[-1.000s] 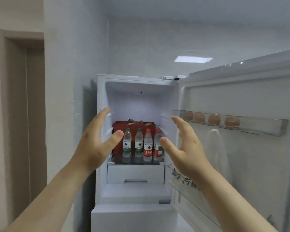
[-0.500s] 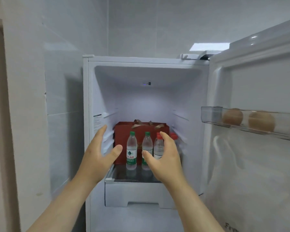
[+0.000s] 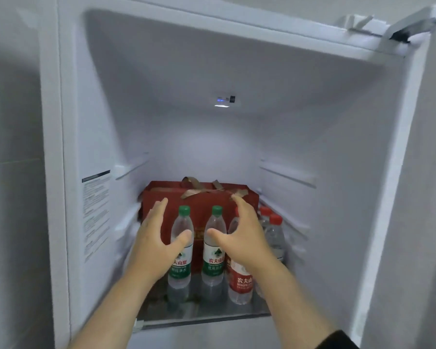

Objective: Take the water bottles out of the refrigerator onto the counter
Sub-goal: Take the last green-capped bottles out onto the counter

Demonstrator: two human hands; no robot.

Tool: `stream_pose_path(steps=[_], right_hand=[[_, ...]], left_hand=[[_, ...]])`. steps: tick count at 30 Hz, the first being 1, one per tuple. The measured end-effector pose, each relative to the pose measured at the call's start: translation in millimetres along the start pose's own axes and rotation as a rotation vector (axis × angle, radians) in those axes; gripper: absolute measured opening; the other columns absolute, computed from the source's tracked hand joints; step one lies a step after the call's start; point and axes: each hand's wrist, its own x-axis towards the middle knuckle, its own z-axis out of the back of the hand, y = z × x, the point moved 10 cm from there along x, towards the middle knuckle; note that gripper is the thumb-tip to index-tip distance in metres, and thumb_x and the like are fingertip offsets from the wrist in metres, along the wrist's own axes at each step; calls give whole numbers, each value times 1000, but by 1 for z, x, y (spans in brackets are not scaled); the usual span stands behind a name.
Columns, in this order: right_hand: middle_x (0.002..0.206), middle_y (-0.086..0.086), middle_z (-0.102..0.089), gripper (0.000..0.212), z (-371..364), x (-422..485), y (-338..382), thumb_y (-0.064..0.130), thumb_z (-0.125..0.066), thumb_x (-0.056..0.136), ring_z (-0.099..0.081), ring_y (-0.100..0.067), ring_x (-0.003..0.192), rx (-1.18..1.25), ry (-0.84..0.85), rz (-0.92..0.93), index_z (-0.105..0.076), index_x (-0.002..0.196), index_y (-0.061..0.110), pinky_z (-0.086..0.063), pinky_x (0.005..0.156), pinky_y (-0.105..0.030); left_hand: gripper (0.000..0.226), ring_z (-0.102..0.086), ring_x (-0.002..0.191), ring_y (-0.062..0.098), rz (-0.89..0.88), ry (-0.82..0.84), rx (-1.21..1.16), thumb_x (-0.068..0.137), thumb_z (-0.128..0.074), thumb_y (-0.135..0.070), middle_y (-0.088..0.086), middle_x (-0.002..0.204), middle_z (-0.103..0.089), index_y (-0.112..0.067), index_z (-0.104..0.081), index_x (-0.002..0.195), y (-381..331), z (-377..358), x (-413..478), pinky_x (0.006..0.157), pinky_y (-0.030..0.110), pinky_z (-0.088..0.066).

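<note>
Reaching into the open refrigerator (image 3: 161, 96), both hands are spread wide and hold nothing: the left hand (image 3: 159, 238) hangs just left of the first green-capped bottle (image 3: 181, 250), its thumb across that bottle's shoulder, and the right hand (image 3: 242, 235) hovers in front of the red-labelled bottle (image 3: 239, 283), beside the second green-capped bottle (image 3: 213, 248). All the water bottles stand on the glass shelf (image 3: 199, 316), packed close in front of the red gift box (image 3: 202, 197), with two more red-capped bottles (image 3: 272, 230) behind, to the right of the red-labelled bottle. My worry is the crowding: a hand closing on one bottle could nudge its neighbour and topple the row, and chilled, possibly damp plastic may slip. The labels read 农夫山, Nongfu Spring by my reading; the sticker (image 3: 96, 212) on the left wall, left of the gift box, is too blurred to read.
</note>
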Motion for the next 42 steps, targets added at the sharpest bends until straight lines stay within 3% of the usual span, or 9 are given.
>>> stream_pose_path(steps=[6,10,13,16,20,25,30,37,42], right_hand=[[140,4,-51,102,-43,63,-40,58,-78,65,-53,-16,119,-212,158,-197,-29,147,23,-49,86,-31],[109,-3,-62,74,-63,84,-63,43,-80,74,-61,-19,90,-380,183,-328,-43,128,10,-50,59,-26],[95,0,-55,85,-80,87,-77,35,-81,74,-52,-14,74,-369,182,-445,-34,136,2,-35,42,-21],[119,-9,-55,92,-97,84,-93,29,-79,77,-49,-20,87,-272,163,-572,-19,143,6,-37,49,-22],[101,-5,-55,77,-104,61,-123,30,-84,71,-62,-27,102,-123,78,-745,-41,130,8,-46,68,-32],[108,-7,-66,62,-103,52,-127,29,-85,65,-64,-25,96,-94,-46,-639,-52,115,13,-50,71,-31],[90,9,-68,46,-95,40,-90,42,-79,63,-66,-13,84,-23,-141,-399,-59,102,27,-57,71,-31],[96,39,-55,76,-27,6,-6,54,-81,58,-55,20,90,166,-259,-98,-32,117,58,-43,58,-2],[95,49,-49,79,33,-42,45,53,-82,60,-47,30,92,226,-273,9,-25,113,66,-36,51,4]], left_hand=[[106,-21,146,19,185,-32,-48,68,-67,-66,-4,162,-17,-41,-6,151,64,-61,30,109,45,-31],[103,-46,131,28,362,-46,-121,66,-82,-45,6,150,-41,-25,-24,150,104,-87,27,96,41,-44],[70,-64,97,25,427,-9,-155,63,-81,-40,4,116,-65,-26,-50,124,121,-100,25,79,43,-56],[45,-65,77,18,443,-22,-195,62,-78,-39,-5,90,-67,-36,-50,96,126,-101,21,68,41,-56],[43,-64,74,10,413,-74,-242,61,-81,-38,-12,83,-68,-39,-55,96,126,-95,15,65,37,-55],[40,-60,71,1,386,-199,-255,61,-83,-32,-16,77,-65,-39,-52,87,125,-70,8,57,29,-49],[48,-54,73,-7,313,-285,-257,64,-83,-33,-24,80,-61,-47,-50,96,100,-35,8,54,17,-41],[61,-58,83,2,181,-297,-195,62,-77,-53,-25,92,-62,-42,-51,116,38,14,1,63,27,-52],[61,-60,82,4,92,-275,-179,59,-81,-53,-30,87,-60,-52,-45,108,-30,49,-25,63,29,-56]])
